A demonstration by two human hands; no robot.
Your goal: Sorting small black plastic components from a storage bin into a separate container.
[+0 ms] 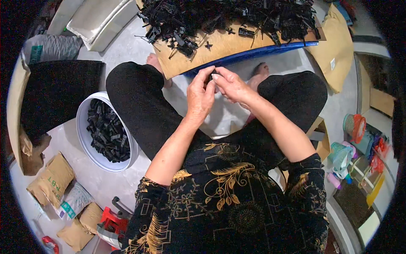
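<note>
At far left a white bucket (86, 144) stands on the floor beside the knee, part full of black plastic parts. The left hand (199, 96) and right hand (230, 86) meet fingertip to fingertip over the lap, both pinched narrow on one small black part (212, 78); it is mostly hidden, so its shape is unclear. Just beyond lies a board (224, 44) heaped with loose parts (228, 15). The risk, as I judge it: a pinch this fine may slip, and the part would drop between the legs to the floor.
</note>
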